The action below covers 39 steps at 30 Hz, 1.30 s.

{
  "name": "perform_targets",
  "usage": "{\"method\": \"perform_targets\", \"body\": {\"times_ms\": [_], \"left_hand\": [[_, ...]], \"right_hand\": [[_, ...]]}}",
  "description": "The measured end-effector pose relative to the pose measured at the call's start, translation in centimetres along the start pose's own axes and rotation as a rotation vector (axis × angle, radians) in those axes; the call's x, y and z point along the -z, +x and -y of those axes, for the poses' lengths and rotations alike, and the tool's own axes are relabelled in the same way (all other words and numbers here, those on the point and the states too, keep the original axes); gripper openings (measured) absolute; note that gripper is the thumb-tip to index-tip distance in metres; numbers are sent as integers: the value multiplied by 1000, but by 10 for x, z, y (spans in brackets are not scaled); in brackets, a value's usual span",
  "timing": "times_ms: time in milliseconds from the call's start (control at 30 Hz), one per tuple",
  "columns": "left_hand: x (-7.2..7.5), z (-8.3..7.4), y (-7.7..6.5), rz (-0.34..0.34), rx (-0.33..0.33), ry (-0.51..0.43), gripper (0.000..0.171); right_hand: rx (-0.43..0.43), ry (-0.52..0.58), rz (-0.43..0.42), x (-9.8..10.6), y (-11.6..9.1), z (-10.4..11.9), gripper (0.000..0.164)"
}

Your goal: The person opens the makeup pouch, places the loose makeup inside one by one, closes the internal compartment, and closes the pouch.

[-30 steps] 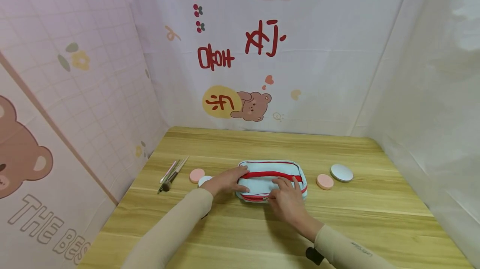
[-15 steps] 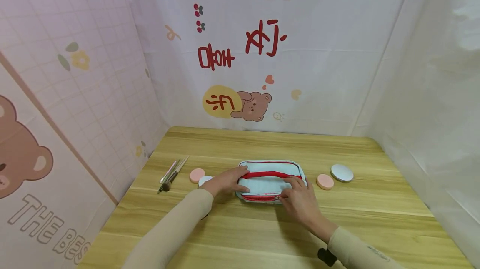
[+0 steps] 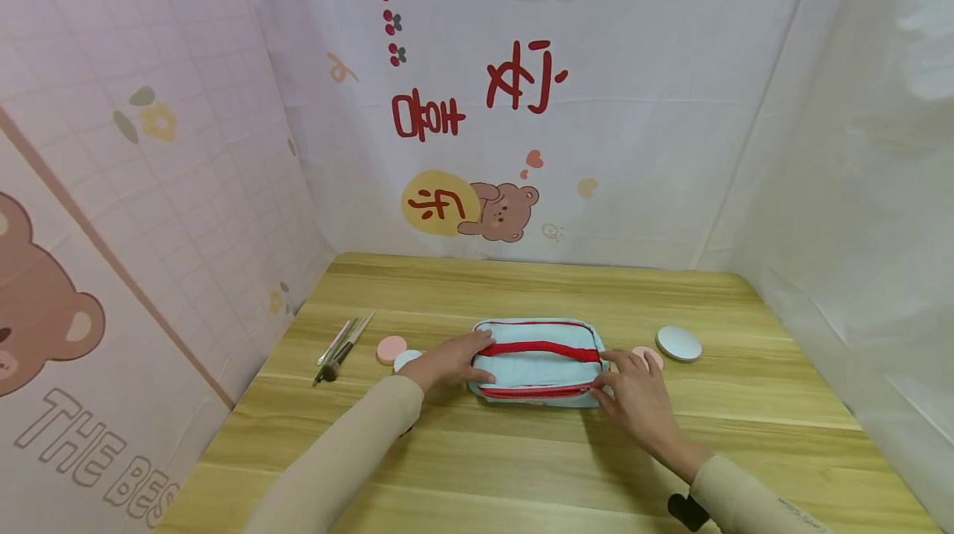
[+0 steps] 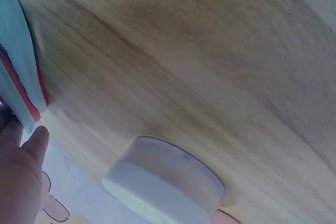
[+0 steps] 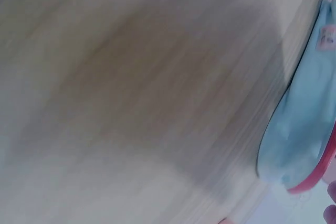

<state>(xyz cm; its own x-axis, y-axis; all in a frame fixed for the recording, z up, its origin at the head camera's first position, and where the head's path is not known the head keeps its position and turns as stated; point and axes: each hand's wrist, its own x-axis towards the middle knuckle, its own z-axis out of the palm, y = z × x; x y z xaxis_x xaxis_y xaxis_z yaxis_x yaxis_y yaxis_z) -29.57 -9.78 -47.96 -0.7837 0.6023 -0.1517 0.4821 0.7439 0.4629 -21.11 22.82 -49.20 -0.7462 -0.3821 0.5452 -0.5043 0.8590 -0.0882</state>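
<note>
A light blue zip pouch (image 3: 522,368) with a red handle strap lies at the middle of the table. My left hand (image 3: 447,362) rests on its left end, the fingers and thumb spread over the top beside the strap. My right hand (image 3: 637,393) is at the right front corner and pinches the zipper pull (image 3: 587,388) of the red front zipper. The right wrist view shows the pouch's blue side (image 5: 299,129) at the edge, with only fingertips (image 5: 332,211) of that hand in sight.
Left of the pouch are a pink round case (image 3: 391,348), a white round case (image 4: 168,177) and several brushes (image 3: 344,349). To the right, a pink case (image 3: 652,356) is partly hidden behind my right hand, near a silvery-white round tin (image 3: 679,343). Printed cloth walls (image 3: 641,211) enclose the table.
My right hand has moved rightward along the pouch's front, bringing the zipper pull from near the middle to the right end. The left hand and the pouch have stayed in place.
</note>
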Motion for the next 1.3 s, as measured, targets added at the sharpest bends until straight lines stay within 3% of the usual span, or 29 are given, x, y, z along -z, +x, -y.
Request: {"method": "perform_targets", "body": {"times_ms": [567,900,1300], "left_hand": [[2,0,1,6,-8,26,75],[-1,3,3,10,-14,35,76],[-3,6,4,-20,-38,40,76]], "right_hand": [[-21,-28,-10,7,-7,-38,16],[-19,-64,-41,-1,-4,-56,17],[-87,-113,13,-15,13,-74,10]]}}
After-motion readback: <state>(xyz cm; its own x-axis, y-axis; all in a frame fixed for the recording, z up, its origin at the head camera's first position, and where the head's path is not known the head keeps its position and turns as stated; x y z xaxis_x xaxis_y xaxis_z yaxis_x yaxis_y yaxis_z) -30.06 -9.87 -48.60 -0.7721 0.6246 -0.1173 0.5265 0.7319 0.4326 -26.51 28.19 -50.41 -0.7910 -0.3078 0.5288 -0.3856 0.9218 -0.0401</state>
